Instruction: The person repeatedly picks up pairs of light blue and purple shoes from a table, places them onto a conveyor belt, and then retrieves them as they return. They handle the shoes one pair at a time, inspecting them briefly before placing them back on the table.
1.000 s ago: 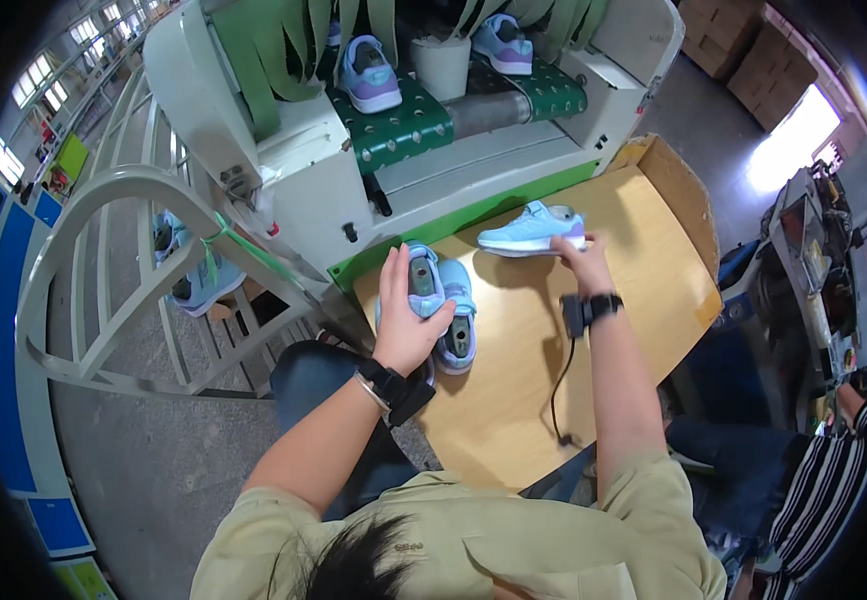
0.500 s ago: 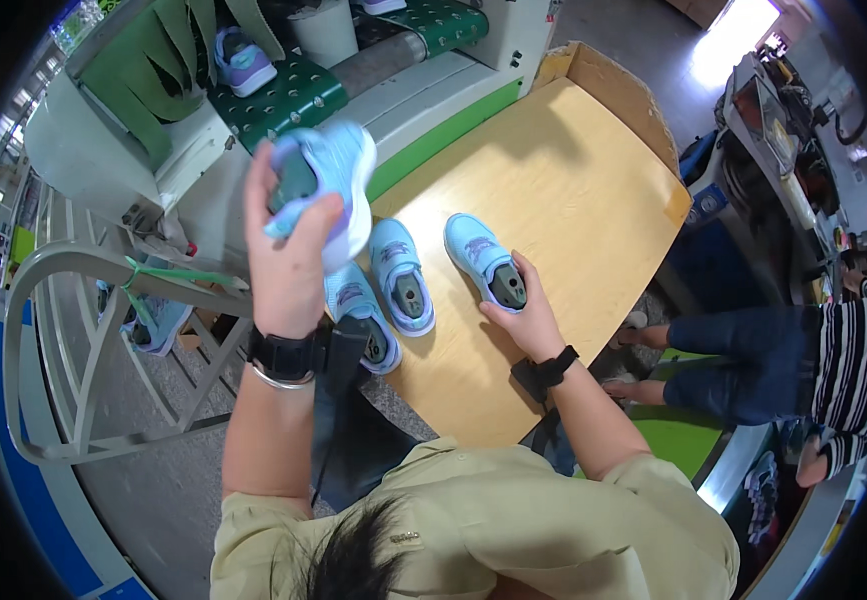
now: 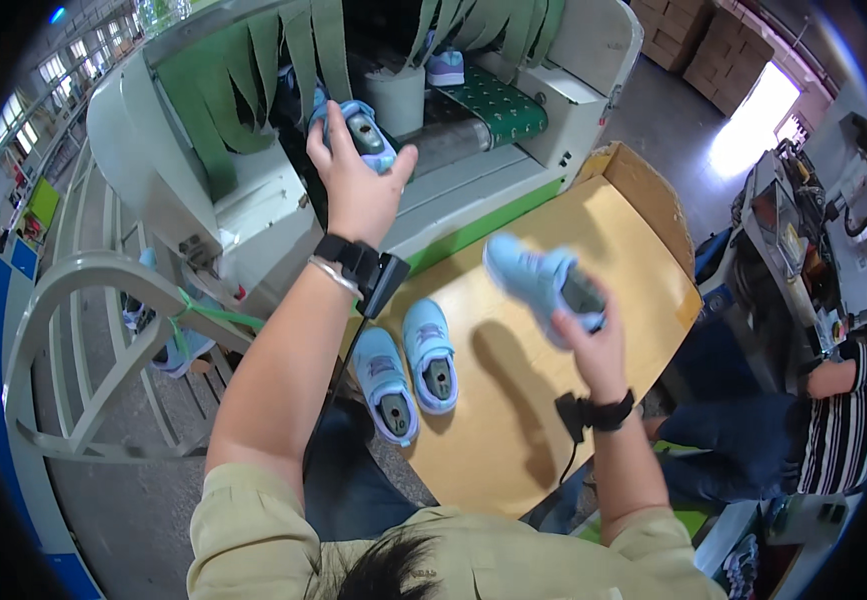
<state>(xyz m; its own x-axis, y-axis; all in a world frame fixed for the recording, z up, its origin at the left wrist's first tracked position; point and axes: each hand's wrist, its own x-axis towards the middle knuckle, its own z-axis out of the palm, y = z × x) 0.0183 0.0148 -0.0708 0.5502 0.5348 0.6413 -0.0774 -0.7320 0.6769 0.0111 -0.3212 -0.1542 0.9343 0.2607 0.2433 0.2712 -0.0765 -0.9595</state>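
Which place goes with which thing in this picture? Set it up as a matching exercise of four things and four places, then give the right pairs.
Things:
1. shoe in the left hand
2. shoe in the right hand
3. pair of shoes
4. white bucket

Places:
A. lying side by side on the wooden table
B. standing on the green belt
C. raised in front of the green strip curtain
D. held in the air above the table

Pairs: 1-C, 2-D, 3-A, 4-B

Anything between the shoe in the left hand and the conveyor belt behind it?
Hanging green strip curtains and a white bucket flank the opening. The left hand holds the light blue shoe raised in the gap; nothing visible blocks the green belt.
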